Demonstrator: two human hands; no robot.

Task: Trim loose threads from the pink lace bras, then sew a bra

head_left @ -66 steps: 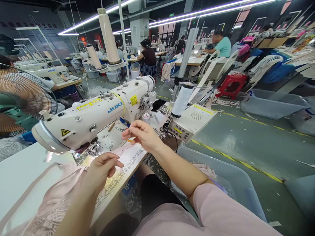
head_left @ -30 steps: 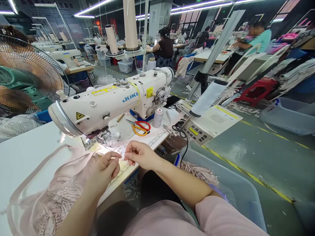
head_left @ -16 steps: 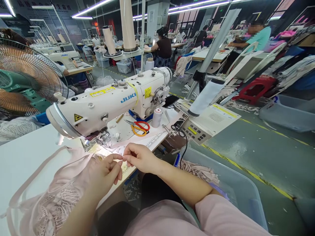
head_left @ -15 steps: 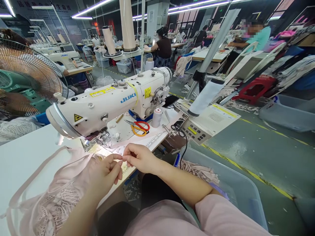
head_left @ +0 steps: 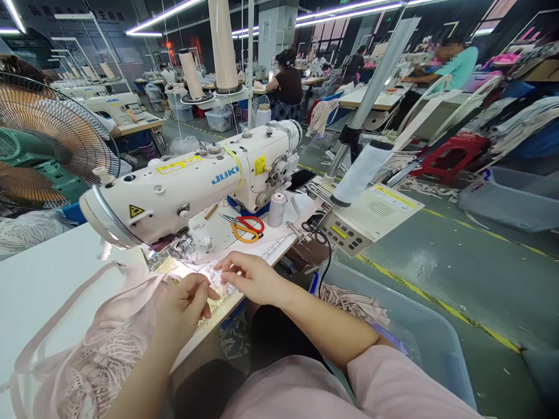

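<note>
A pale pink lace garment [head_left: 102, 343] lies on the white table [head_left: 39, 279] beside the presser foot [head_left: 181, 247] of a white JUKI sewing machine [head_left: 183, 183]. My left hand [head_left: 186, 305] rests on the garment's edge, thumb and fingers pinched on a bit of the fabric. My right hand [head_left: 248, 278] sits just right of it over the ruler strip [head_left: 227, 297], fingers curled in a pinch on something small and pale I cannot make out. Red and yellow scissors [head_left: 244, 227] lie behind my hands.
A white thread spool [head_left: 276, 209] and a control box [head_left: 371, 218] stand right of the machine. A fan [head_left: 48, 145] is at the left. A grey plastic bin [head_left: 402, 337] with pink lace sits by my right knee. Other workers sit at tables behind.
My right hand left the scissors on the table and came down beside my left hand at the garment's edge. Since half a second ago the fingertips have parted slightly.
</note>
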